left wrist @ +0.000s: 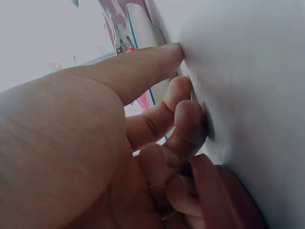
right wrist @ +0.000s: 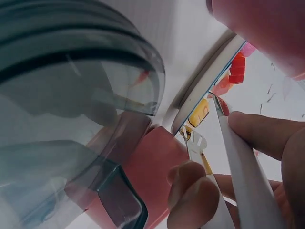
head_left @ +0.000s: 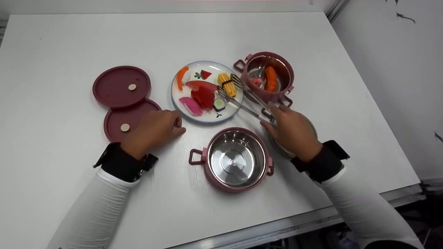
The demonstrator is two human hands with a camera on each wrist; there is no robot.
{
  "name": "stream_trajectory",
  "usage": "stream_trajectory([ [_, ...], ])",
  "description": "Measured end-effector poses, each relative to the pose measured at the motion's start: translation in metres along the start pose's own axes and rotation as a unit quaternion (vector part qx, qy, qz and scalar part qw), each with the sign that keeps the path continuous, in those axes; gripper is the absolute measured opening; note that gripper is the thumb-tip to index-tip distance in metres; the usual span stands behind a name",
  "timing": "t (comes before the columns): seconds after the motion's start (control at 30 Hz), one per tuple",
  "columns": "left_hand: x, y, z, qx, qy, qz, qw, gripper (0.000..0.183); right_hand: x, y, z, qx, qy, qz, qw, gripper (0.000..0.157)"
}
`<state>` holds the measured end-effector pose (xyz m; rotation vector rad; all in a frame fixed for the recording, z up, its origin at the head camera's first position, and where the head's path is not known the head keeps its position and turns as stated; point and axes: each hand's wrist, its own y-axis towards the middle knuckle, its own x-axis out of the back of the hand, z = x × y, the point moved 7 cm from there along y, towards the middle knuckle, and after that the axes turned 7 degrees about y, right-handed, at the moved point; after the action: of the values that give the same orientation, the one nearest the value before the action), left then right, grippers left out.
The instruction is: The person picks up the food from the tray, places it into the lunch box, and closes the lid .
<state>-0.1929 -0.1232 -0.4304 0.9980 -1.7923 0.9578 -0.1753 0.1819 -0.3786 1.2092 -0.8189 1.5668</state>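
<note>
My right hand (head_left: 294,133) grips a pair of metal tongs (head_left: 256,98) between thumb and fingers. The slotted tips stand apart on either side of a yellow toy egg sushi (head_left: 226,84) with a dark band, at the right of the white plate (head_left: 207,119). Also on the plate lie a pink piece (head_left: 191,105), red slices (head_left: 204,97), an orange-topped sushi (head_left: 182,79) and a small roll (head_left: 219,104). My left hand (head_left: 152,129) rests with loosely curled fingers on the table left of the plate, overlapping the lower dark red lid (head_left: 112,124), and holds nothing.
Another dark red lid (head_left: 117,86) overlaps the lower one. A pink pot (head_left: 233,159) with a bare steel inside stands in front. Behind the tongs, a second pot (head_left: 290,69) contains an orange piece (head_left: 271,79). A see-through round vessel (right wrist: 138,62) stands beneath my right hand.
</note>
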Motion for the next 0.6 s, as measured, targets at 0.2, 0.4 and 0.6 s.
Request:
stream_trajectory([
  [0.2,0.0003,-0.0003,0.0007,-0.006,-0.008,-0.004,0.9999,0.016,-0.0024,0.004,0.0018,0.016,0.026,0.002,1.0,0.053],
  [0.4,-0.0008,0.0,0.0014,0.001,-0.006,0.003,1.0,0.017,-0.0024,0.0026,0.0008,0.037,0.053,-0.022,0.998,0.047],
  [0.6,-0.0015,-0.0002,0.0027,0.002,-0.005,0.006,1.0,0.018,0.0042,0.0001,0.0039,0.064,0.081,-0.05,0.993,0.045],
])
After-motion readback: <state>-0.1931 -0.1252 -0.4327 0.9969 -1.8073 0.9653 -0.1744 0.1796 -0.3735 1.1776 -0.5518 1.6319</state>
